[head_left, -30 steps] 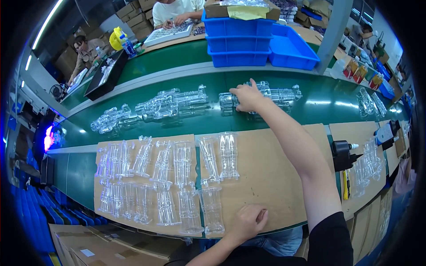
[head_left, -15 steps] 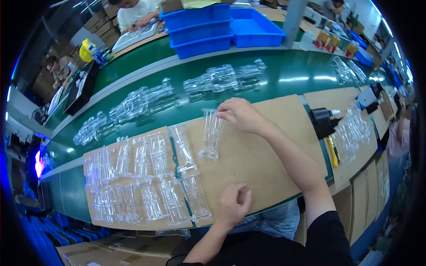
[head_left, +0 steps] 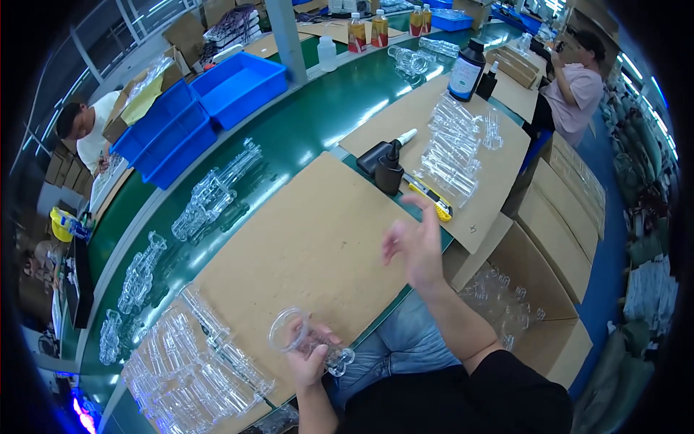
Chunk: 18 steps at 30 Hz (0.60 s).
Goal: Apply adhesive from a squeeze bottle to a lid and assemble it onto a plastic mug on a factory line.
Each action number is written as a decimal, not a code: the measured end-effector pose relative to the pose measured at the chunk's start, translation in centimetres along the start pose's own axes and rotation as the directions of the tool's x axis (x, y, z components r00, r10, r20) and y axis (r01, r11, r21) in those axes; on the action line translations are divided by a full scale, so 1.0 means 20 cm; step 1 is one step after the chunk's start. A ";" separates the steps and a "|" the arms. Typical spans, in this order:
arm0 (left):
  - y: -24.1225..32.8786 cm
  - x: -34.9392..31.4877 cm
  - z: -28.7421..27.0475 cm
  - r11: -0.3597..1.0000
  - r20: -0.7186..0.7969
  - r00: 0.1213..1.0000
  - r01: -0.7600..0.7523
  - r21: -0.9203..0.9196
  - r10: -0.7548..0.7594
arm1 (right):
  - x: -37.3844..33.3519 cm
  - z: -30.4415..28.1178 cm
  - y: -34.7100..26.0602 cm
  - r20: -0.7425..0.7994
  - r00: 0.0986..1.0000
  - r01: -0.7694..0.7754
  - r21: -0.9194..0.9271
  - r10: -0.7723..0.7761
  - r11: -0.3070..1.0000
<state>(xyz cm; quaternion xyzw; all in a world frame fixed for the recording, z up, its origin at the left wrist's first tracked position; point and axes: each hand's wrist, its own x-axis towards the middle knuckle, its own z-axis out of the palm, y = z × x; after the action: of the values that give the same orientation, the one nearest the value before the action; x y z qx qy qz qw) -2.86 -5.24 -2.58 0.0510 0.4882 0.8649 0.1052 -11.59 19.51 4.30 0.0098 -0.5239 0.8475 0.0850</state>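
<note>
My left hand [head_left: 309, 362] is closed round a clear, hollow piece [head_left: 340, 360] with a wide round rim at one end and a small knobby foot at the other. It is held tilted over the near edge of the brown cardboard sheet [head_left: 311, 231]. My right hand [head_left: 421, 249] hangs in the air with its fingers apart and nothing in them. Closest to it lies a yellow utility knife [head_left: 431, 199], beside black bottles [head_left: 388, 168], one of them with a white nozzle. Similar clear pieces [head_left: 191, 362] lie in rows at the lower left.
More clear pieces lie on the green belt [head_left: 311, 137] and in a pile [head_left: 452, 152] on the right cardboard. A large dark bottle [head_left: 466, 71] stands behind that pile. An open carton [head_left: 535, 282] holds clear parts at lower right. Blue bins [head_left: 242, 87] stand across the belt; two people sit nearby.
The view has turned to the right. A clear piece was in my right hand over the cardboard; now my left hand holds one and my right hand is empty, near the knife.
</note>
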 end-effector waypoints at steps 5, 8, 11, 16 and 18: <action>-0.07 0.04 0.02 0.954 0.130 0.974 -0.147 -0.260 0.185 | 0.30 -0.15 0.02 -0.256 0.927 -0.156 0.402 0.275 0.902; -0.06 0.03 0.05 0.975 0.086 0.982 -0.152 -0.164 0.168 | 0.46 -0.20 0.10 -0.237 0.855 -0.202 0.668 0.462 0.716; -0.02 0.01 0.07 0.983 0.085 0.983 -0.155 -0.098 0.164 | 0.45 -0.23 0.12 -0.178 0.887 -0.223 0.642 0.426 0.733; 0.08 -0.05 0.20 0.986 0.151 0.983 -0.122 0.116 0.104 | 0.16 -0.08 -0.01 -0.193 0.976 0.115 0.079 -0.098 0.990; 0.10 -0.03 0.23 0.959 0.197 0.974 -0.161 0.233 0.115 | 0.02 -0.05 -0.12 -0.144 0.976 0.180 0.102 -0.164 0.978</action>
<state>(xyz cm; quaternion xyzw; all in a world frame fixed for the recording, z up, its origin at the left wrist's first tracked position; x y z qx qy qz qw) -1.72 -2.61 1.51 0.1765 0.5759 0.7941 0.0814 -11.46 21.43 5.94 0.0027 -0.4648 0.8642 0.1928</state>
